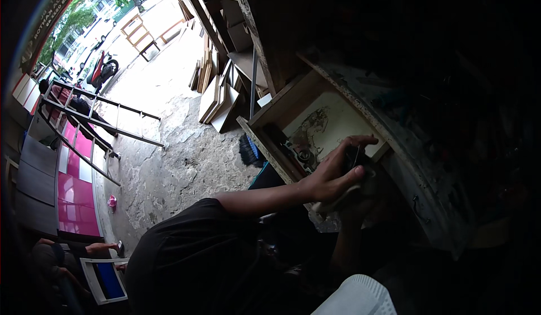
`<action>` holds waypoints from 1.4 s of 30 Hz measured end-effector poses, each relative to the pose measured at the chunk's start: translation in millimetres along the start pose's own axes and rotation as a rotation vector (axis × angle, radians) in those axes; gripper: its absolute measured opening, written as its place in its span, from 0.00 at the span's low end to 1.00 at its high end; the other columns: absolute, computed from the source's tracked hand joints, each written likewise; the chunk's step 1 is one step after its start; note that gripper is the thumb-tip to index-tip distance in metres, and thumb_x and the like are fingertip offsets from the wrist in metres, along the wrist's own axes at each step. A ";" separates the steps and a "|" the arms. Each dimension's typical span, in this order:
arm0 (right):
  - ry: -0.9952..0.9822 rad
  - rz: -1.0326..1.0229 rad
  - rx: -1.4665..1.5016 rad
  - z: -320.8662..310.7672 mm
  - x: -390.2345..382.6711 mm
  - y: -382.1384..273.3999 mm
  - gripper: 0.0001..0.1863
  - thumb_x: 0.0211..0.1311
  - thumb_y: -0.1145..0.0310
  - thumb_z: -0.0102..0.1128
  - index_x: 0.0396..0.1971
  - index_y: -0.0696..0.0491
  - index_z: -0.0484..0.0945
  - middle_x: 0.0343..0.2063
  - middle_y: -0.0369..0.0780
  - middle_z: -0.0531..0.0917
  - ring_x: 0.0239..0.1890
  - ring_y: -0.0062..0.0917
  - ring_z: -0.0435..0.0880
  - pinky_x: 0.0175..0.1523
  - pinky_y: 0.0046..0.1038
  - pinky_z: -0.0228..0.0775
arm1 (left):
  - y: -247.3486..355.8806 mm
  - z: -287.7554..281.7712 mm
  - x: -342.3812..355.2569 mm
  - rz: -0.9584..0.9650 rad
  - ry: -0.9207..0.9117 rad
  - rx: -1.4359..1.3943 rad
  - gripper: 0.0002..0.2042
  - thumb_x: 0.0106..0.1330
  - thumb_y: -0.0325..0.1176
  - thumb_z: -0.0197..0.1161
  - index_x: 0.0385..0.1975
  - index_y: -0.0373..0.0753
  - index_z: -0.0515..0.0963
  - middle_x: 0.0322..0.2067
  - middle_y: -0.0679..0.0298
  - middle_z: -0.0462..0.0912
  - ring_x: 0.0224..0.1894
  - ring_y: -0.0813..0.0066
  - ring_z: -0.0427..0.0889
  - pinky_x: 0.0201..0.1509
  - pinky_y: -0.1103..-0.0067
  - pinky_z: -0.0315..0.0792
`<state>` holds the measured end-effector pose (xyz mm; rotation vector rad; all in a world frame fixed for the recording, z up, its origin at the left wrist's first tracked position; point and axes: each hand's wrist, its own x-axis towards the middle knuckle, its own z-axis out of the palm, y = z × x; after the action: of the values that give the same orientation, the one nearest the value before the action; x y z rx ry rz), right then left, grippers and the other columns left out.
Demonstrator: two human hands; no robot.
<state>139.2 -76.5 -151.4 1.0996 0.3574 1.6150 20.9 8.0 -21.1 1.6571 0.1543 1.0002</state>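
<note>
My left hand (332,174) reaches over an open wooden drawer or box (344,92), its fingers wrapped round a small dark object (354,156) that I cannot make out. Just under it, in shadow, is my right hand (352,208), with its fingers too dark to read. A pale beige item (365,184) shows between the two hands. Below them the drawer's worn, light bottom panel (316,122) holds some indistinct dark bits near its left side. A scuffed board (428,191) with a dark handle runs along the right, mostly in shadow.
Leaning boards (217,103) and a dark brush (249,149) lie beyond the drawer. A ladder (132,136) slants across the left near a person (79,102). Another person (53,264) is at lower left by a white frame (90,281). A motorbike (101,71) stands outside.
</note>
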 end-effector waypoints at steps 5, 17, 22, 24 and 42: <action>0.007 0.038 0.051 -1.8 3.1 21.8 0.25 0.78 0.56 0.45 0.66 0.55 0.63 0.62 0.41 0.70 0.65 0.26 0.70 0.69 0.31 0.63 | -6.7 -8.0 -5.3 -0.066 -0.053 0.011 0.24 0.76 0.48 0.54 0.58 0.33 0.63 0.60 0.47 0.73 0.64 0.57 0.72 0.68 0.63 0.65; 0.081 0.666 2.749 49.6 25.7 66.1 0.22 0.65 0.58 0.57 0.54 0.55 0.71 0.49 0.41 0.77 0.48 0.28 0.80 0.52 0.31 0.73 | 25.0 -18.8 10.8 -0.139 -0.182 0.087 0.24 0.75 0.52 0.57 0.49 0.32 0.68 0.31 0.62 0.79 0.30 0.74 0.82 0.36 0.78 0.75; 0.210 0.707 2.814 62.8 43.0 88.9 0.22 0.57 0.58 0.62 0.49 0.54 0.75 0.44 0.42 0.79 0.42 0.29 0.82 0.44 0.30 0.75 | 12.5 3.1 -16.6 -0.314 -0.153 -0.029 0.30 0.73 0.56 0.57 0.54 0.29 0.70 0.43 0.57 0.80 0.47 0.70 0.79 0.53 0.74 0.72; 0.210 0.571 2.752 74.7 43.4 94.7 0.20 0.55 0.60 0.62 0.47 0.53 0.76 0.41 0.43 0.80 0.39 0.30 0.83 0.41 0.31 0.76 | 8.3 -0.1 -21.0 -0.409 -0.172 -0.133 0.33 0.72 0.57 0.59 0.57 0.28 0.69 0.49 0.54 0.79 0.55 0.69 0.76 0.60 0.73 0.69; 0.050 0.800 3.412 68.1 33.5 95.3 0.17 0.66 0.57 0.66 0.42 0.56 0.79 0.39 0.44 0.82 0.46 0.33 0.83 0.49 0.31 0.75 | 20.4 9.4 -6.8 -0.118 -0.097 0.076 0.56 0.62 0.63 0.66 0.74 0.28 0.40 0.49 0.47 0.79 0.50 0.64 0.82 0.57 0.72 0.74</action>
<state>136.8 -101.6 -32.2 -1.0332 -1.1782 0.3085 15.0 -10.1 -7.3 1.7410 0.2246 0.8328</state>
